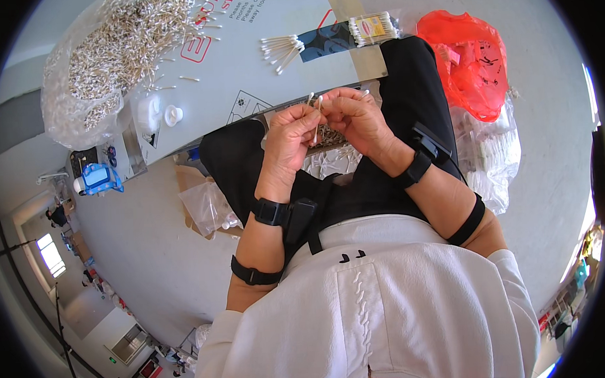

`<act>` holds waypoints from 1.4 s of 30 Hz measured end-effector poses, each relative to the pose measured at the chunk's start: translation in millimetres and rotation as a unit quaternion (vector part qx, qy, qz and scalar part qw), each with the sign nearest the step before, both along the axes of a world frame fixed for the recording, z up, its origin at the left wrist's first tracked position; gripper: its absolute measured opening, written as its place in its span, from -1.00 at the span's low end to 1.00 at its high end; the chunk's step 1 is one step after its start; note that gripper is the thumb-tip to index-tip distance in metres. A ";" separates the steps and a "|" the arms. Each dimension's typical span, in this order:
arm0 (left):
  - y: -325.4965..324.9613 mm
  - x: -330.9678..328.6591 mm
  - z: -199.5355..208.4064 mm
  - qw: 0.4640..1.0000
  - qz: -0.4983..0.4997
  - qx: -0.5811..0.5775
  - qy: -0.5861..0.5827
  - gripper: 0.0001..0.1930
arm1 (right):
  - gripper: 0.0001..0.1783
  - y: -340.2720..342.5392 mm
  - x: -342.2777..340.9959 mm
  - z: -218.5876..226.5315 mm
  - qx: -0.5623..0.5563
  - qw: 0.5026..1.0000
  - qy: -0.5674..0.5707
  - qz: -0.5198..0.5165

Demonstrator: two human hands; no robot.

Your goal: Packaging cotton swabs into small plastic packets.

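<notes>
Both hands meet over my lap at the table's near edge, fingertips almost touching. My left hand [289, 137] pinches a cotton swab [310, 97] between thumb and fingers. My right hand [363, 120] is closed too, its thumb and forefinger at another cotton swab [321, 100] that stands close beside the first. One more white swab tip [366, 93] shows at the right hand's knuckles. Below the hands, partly hidden, a box holds many cotton swabs [329, 136]. On the table beyond, a loose bunch of swabs [283, 51] lies at the left end of a dark strip [325, 41].
A clear bag [60, 111] spills a large heap of swabs [128, 48] at the table's far left. Nearer stand a white container [148, 113] and a small white cap [173, 115]. A packed row of swabs [374, 28] lies far right, near a red plastic bag [468, 63].
</notes>
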State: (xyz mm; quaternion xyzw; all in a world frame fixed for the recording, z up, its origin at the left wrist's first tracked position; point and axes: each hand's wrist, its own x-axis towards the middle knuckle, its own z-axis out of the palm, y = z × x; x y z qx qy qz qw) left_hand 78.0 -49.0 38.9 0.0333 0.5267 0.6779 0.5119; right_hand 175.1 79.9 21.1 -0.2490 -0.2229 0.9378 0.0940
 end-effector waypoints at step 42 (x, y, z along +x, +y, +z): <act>7.6 1.2 37.4 0.997 0.018 0.067 0.042 -0.84 | -0.94 6.9 1.9 22.4 0.098 0.995 -0.032 0.003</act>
